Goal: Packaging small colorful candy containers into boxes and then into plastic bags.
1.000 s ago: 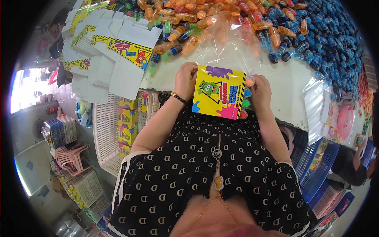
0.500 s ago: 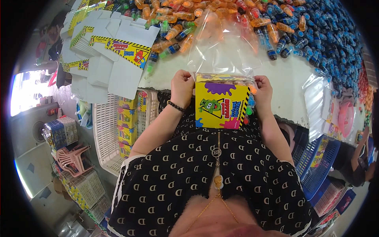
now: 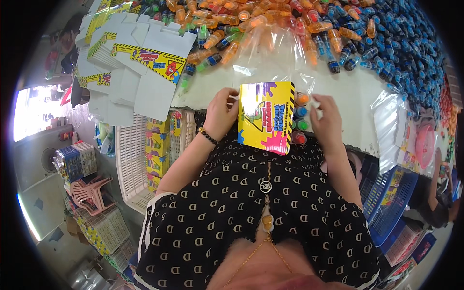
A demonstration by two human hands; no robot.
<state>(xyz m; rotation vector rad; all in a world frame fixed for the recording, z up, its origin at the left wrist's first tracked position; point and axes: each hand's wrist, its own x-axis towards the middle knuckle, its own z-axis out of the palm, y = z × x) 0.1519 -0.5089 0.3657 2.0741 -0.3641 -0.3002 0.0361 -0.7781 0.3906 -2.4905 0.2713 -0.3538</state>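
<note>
A yellow printed cardboard box (image 3: pixel 266 116) stands tilted in front of me at the table's edge. Small bottles with orange, blue, green and red caps (image 3: pixel 301 111) show in a row along its right side. My left hand (image 3: pixel 222 113) is closed at the box's left edge, its fingertips partly hidden there. Just right of the caps, my right hand (image 3: pixel 328 121) is open, fingers apart and holding nothing. Behind the box a clear plastic bag (image 3: pixel 268 58) lies spread on the white tabletop (image 3: pixel 348 92).
Orange bottles (image 3: pixel 261 21) and blue bottles (image 3: pixel 386 48) are heaped across the far side. Flat white and yellow cartons (image 3: pixel 140 63) are stacked at left. Below them a white basket (image 3: pixel 130 164) holds yellow boxes; blue baskets (image 3: pixel 386 203) stand at right.
The box has turned so its capped bottles face right more plainly. My right hand has let go at its right side and opened. The plastic bag now lies lower, behind the box.
</note>
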